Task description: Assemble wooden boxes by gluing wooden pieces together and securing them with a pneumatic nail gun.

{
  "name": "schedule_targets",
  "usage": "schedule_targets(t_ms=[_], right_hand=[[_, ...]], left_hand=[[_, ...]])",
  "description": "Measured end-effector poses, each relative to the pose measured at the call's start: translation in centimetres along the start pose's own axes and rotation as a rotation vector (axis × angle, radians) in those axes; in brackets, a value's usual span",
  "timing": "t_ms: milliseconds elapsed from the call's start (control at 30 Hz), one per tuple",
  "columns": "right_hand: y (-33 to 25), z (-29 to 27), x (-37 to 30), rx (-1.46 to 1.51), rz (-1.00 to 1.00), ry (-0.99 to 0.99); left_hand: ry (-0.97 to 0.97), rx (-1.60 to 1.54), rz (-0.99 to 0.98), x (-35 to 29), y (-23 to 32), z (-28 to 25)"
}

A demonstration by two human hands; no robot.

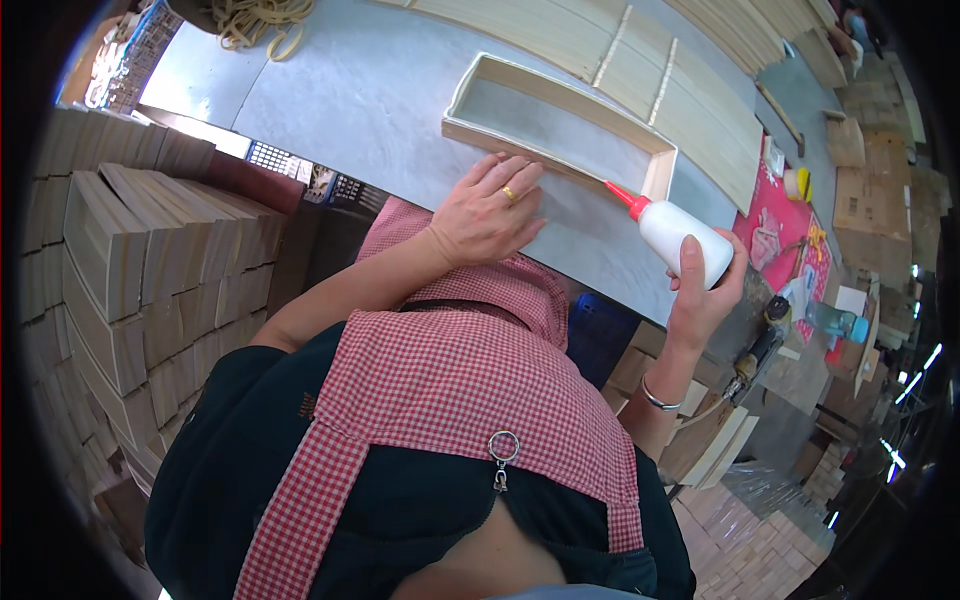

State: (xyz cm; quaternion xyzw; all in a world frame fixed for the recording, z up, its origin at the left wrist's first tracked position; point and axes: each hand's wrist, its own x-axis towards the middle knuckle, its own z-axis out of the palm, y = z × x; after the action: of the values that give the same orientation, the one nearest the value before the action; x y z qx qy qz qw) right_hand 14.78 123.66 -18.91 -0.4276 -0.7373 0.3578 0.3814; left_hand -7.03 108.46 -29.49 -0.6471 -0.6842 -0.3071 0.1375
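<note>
A shallow rectangular wooden frame [560, 160] stands on the grey tabletop, its middle open to the table surface. My left hand [490, 210], with a gold ring, lies against the near long side. Its fingers are extended and not wrapped around the wood. In my right hand [708, 285] is a white glue bottle [682, 240], tilted so its red nozzle [622, 194] points left. The nozzle tip is at the frame's near edge, toward the right corner; whether glue is flowing is too small to tell.
Pale flat boards [570, 35] with white bead lines lie behind the frame. Rubber bands [258, 22] sit at the far left. Stacked wood pieces [110, 250] rise on the left. To the right are a pink cloth [775, 235], yellow tape [798, 184] and a clear bottle [835, 322].
</note>
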Motion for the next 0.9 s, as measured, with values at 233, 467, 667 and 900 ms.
schedule_targets(t_ms=[233,467,667,900], right_hand=[[0.4,-2.7,-0.3,0.009,0.096,0.092],[1.1,-4.1,-0.5,0.000,0.150,0.161],[1.4,-4.7,-0.3,-0.038,0.161,0.197],[3.9,-4.6,0.6,0.197,0.188,0.320]], left_hand=[[0.001,-0.003,0.003,0.1,0.1,0.4],[-0.003,0.001,-0.006,-0.1,0.3,0.2],[-0.014,0.006,-0.015,-0.1,0.3,0.1],[-0.017,-0.032,-0.036,1.0,0.6,-0.5]])
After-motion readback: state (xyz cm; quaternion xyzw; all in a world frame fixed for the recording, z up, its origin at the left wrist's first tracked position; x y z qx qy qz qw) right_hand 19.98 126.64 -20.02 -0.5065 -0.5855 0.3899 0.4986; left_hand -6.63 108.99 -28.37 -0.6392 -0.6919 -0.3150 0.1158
